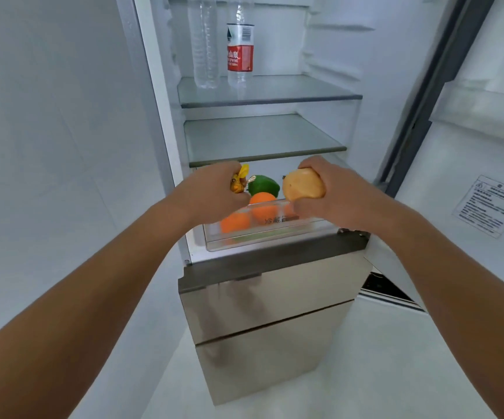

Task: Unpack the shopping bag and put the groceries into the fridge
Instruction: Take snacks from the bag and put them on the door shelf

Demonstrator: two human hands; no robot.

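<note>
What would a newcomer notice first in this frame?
Two hands meet mid-frame in front of the open fridge: the right hand grips a tan-yellow fruit and the left hand grips a small gold-yellow item. Just below, the clear drawer holds oranges and a green pepper. On the upper shelf stand a red-labelled bottle and a clear bottle.

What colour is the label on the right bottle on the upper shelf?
The label is red below and white above, seen in the head view.
</note>
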